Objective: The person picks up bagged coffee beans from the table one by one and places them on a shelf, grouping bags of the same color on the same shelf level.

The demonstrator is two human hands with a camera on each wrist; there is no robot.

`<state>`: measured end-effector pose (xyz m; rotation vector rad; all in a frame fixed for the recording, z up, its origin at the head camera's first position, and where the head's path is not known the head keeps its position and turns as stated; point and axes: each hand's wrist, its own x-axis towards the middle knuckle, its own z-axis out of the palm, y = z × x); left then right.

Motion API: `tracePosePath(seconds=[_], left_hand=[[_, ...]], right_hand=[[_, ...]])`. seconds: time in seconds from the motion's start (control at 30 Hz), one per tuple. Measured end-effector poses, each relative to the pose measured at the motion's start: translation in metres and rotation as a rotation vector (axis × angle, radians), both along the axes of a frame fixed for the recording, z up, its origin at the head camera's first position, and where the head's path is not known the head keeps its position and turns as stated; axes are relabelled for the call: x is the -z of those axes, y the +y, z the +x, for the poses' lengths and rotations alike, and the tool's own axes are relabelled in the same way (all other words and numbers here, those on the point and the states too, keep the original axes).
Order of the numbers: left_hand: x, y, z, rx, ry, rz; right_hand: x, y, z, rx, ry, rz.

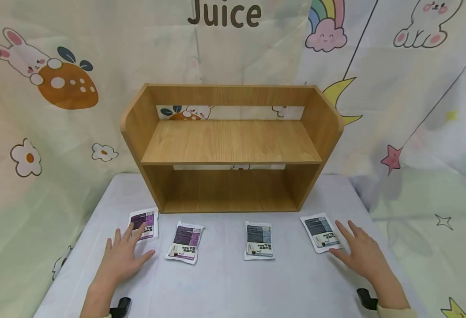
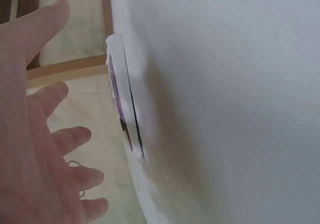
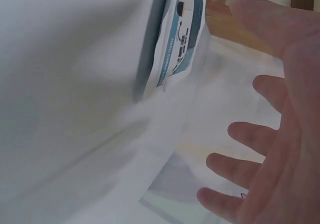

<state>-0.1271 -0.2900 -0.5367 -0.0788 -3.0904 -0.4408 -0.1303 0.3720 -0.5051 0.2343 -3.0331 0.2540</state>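
My left hand [image 1: 122, 257] is held with fingers spread over the near edge of the far-left purple-labelled packet [image 1: 148, 217], overlapping it in the head view. In the left wrist view a gap shows between the fingers and that packet [image 2: 120, 96]. Another purple-labelled packet [image 1: 185, 242] lies just right of this hand. On the other side my right hand [image 1: 362, 254], fingers also spread, is beside the far-right blue-grey-labelled packet [image 1: 321, 232]. The right wrist view shows that packet [image 3: 182, 39] flat on the cloth, apart from the fingers. A second blue-grey packet [image 1: 259, 241] lies nearer the middle.
A two-tier wooden shelf [image 1: 231, 141] stands at the back of the table, behind the packets. White cloth covers the table [image 1: 221, 287]. Behind it hangs a printed curtain [image 1: 110, 128] with cartoon figures. A black wrist strap piece [image 1: 366, 299] shows below the right hand.
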Motion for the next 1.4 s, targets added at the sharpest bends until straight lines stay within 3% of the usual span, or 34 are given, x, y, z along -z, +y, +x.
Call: tracePosePath(seconds=[0.13,0.27,0.47,0.57,0.8,1.0,1.13,1.27,1.4], left_hand=[[-0.005,-0.004,-0.001,0.018,0.01,0.038],[-0.016,-0.012,-0.01,0.032,0.042,0.108],[-0.04,-0.025,-0.028,0.052,0.062,0.34],[-0.054,-0.03,-0.038,0.077,0.113,0.453],[-0.095,-0.035,-0.064,0.124,0.282,0.649],[-0.134,-0.031,-0.089,0.153,0.358,0.795],[-0.161,-0.025,-0.106,0.185,0.358,0.88],[-0.188,-0.018,-0.118,0.227,0.289,0.963],[-0.212,-0.012,-0.128,0.288,0.233,0.973]], right_hand=[[0.0,-0.002,-0.004,-0.01,-0.017,-0.024],[-0.001,-0.007,-0.008,0.001,-0.038,-0.023],[0.002,-0.011,-0.017,-0.012,-0.076,-0.067],[0.004,-0.011,-0.021,-0.025,-0.082,-0.101],[0.004,-0.015,-0.029,-0.023,-0.137,-0.165],[0.005,-0.011,-0.033,-0.007,-0.198,-0.194],[0.008,-0.007,-0.035,0.003,-0.209,-0.232],[0.012,-0.007,-0.039,-0.023,-0.18,-0.298],[0.014,-0.012,-0.045,-0.04,-0.155,-0.349]])
